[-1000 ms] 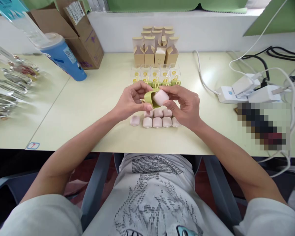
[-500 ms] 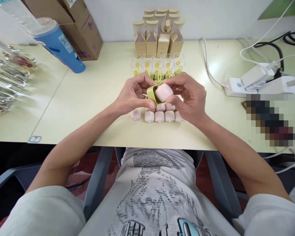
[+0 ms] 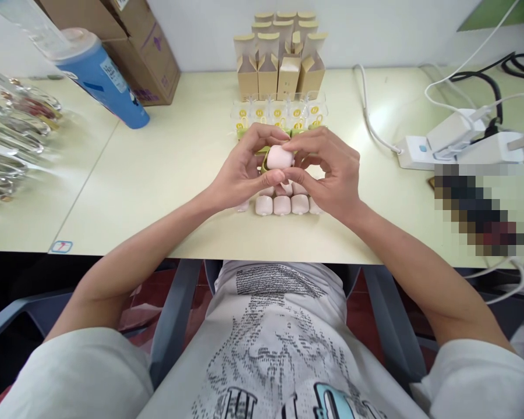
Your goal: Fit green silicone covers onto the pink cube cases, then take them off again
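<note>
Between my hands is a pale pink rounded block point(image 3: 280, 157), partly inside a small green case point(image 3: 264, 165). My left hand point(image 3: 236, 171) has its fingers closed round the case, which is mostly hidden behind the block and fingers. My right hand point(image 3: 334, 171) pinches the block at its right side. Just below my hands, similar pink blocks point(image 3: 282, 205) stand in rows on the table. Past my fingertips are more green cases point(image 3: 240, 133) with yellow loops, largely covered by my hands.
Clear plastic pieces with yellow marks point(image 3: 278, 112) stand behind the green cases, then open tan cartons point(image 3: 268, 75) by the wall. A blue cup point(image 3: 109, 84) and cardboard box point(image 3: 157, 64) are at left. Right are a white power strip point(image 3: 414, 152), cables and a pixelated patch.
The pink block has shifted left and sits deeper in the green case. My right hand has moved left with it, and the two hands' fingertips are closer together.
</note>
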Tool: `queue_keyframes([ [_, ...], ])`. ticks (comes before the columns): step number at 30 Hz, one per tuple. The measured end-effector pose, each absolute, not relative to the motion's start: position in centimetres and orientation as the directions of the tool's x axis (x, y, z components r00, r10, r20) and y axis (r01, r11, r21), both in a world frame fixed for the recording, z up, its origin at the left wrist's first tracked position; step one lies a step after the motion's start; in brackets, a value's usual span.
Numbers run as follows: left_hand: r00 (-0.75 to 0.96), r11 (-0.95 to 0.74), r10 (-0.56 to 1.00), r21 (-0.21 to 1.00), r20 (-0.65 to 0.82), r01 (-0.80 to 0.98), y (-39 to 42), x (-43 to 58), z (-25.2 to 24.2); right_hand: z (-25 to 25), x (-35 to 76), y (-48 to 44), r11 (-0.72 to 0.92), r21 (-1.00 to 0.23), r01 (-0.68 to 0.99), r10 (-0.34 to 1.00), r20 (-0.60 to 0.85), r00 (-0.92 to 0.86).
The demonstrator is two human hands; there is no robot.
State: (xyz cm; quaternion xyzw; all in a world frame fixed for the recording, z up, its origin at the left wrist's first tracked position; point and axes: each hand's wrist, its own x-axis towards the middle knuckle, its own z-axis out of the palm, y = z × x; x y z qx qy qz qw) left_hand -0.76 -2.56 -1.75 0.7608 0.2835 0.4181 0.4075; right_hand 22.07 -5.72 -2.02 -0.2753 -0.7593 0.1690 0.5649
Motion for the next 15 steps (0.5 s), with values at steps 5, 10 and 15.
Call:
queue_keyframes([
  [5, 0.498, -0.459, 0.727, 0.874, 0.473, -0.161, -1.54, -0.39, -2.32, -2.50, 22.07, -5.18, 0.794, -0.531, 0.295, 0.598, 0.769, -0.227],
  [10, 0.490, -0.432, 0.727, 0.875, 0.481, -0.218, -2.03, -0.60, -2.16, -2.61, 22.02, -5.56, 0.697, -0.676, 0.239, 0.716, 0.676, -0.174],
  [15, 0.445, -0.459, 0.760, 0.876, 0.474, -0.149, -2.38, -0.53, -2.26, -2.30, 21.96, -5.74, 0.728, -0.644, 0.235, 0.683, 0.710, -0.169],
])
